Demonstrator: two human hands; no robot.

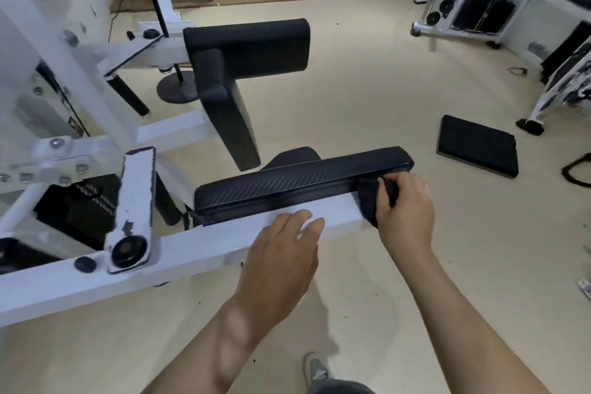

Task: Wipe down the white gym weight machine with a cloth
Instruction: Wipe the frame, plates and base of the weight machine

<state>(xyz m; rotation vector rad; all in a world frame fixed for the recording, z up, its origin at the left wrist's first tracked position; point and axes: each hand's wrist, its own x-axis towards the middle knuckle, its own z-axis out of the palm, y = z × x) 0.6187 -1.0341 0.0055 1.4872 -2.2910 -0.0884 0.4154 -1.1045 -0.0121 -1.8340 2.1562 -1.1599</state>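
White gym weight machine (179,257) fills the left and centre of the head view; its long square beam runs from lower left up to the right, ending at the right hand (404,208).

Right hand grips a dark cloth (369,201), fingers curled round a bunched wad, the rest draped over the beam's end and touching the long black pad (297,181) that sits on top of the beam.

Left hand (281,249) lies on the beam just beside the cloth – fingers nearly straight, close together, holding nothing; looks like a brace.

Handling, as judged:
- Cloth is soft and limp, light. Best kept wadded in the palm so a flat face meets the metal.
- Beam is rigid painted steel, smooth, probably slick. The frame should not shift under pressure.
- Pad is cushioned with a textured cover, which may drag on the cloth.
- Lever arm (137,192) near the pivot shows chipped paint – rough edges there could snag fibres.

Black mat (478,150) lies on the floor, well apart.
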